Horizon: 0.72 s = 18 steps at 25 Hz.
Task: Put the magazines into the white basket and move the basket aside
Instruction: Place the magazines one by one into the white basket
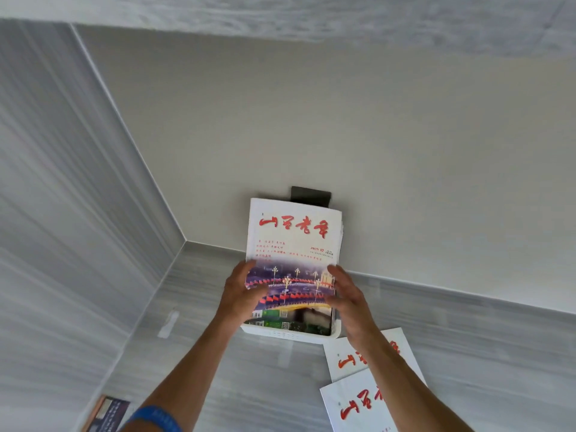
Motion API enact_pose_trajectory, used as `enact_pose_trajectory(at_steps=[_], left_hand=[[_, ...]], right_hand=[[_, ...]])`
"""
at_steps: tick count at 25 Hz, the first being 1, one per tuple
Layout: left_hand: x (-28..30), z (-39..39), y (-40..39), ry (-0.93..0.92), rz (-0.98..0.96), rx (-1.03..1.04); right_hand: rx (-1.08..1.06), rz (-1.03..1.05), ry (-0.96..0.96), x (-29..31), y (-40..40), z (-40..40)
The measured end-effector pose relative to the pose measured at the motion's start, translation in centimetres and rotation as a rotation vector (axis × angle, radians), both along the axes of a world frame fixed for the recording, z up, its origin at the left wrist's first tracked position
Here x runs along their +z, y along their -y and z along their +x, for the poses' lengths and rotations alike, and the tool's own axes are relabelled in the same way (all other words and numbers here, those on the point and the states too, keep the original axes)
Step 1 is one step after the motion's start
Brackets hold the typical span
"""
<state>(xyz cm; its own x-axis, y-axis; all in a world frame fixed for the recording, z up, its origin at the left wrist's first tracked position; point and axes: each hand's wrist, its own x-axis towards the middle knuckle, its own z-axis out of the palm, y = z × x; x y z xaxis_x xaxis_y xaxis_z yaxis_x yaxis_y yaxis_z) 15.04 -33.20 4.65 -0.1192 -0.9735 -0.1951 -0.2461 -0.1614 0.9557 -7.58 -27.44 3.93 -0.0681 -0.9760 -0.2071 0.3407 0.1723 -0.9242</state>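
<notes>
The basket (290, 333) stands on the floor (249, 385) against the wall (343, 135), with magazines (293, 238) upright in it. Two more magazines (358, 397) lie on the floor, right of the basket.

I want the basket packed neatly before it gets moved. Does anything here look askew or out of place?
The magazines in the white basket stand on end, far above its rim. Two more magazines lie overlapping at different angles on the floor beside it. Nothing looks damaged.
</notes>
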Motion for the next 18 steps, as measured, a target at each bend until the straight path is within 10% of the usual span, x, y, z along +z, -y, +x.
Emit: enact_pose_trajectory(at_steps=[8, 12, 18], left_hand=[[-1.2, -0.4, -1.8, 0.197, 0.118, -0.009], [-1.9, -3.7, -8.8, 0.314, -0.179, 0.234], [-7.7, -11.1, -24.3, 0.34, 0.498, -0.124]], right_hand=[[0.016, 0.064, -0.101, 0.2, -0.7, -0.4], [-0.249, 0.299, -0.322, -0.5, -4.1, -2.8], [-0.048, 0.765, -1.035, -8.1, -21.1, -9.7]])
